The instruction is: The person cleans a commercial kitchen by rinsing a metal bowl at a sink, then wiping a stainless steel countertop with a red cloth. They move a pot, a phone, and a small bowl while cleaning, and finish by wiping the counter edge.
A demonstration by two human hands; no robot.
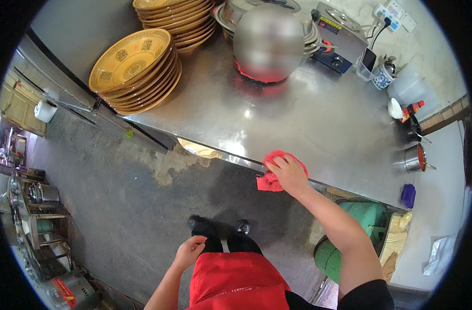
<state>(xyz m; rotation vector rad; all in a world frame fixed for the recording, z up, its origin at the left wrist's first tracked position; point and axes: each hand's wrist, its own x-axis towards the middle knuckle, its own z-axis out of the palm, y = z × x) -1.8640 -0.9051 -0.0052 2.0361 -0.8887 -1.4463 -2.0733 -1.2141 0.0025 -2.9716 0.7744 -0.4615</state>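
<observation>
My right hand presses a red cloth against the front edge of the stainless steel worktop; part of the cloth hangs over that edge. Low down beside my red apron, my left hand hangs with its fingers loosely curled. It touches nothing that I can make out, and its palm is partly hidden. Two stacks of brown-yellow patterned plates stand at the worktop's left end. At the back, a blurred patch covers most of a round object with a red lower rim.
Along the right side are a steel pot with red contents, a purple object and a blue-and-white cup of utensils. Green gas cylinders stand below the worktop. A wooden shelf with pots is at the left, across the concrete floor.
</observation>
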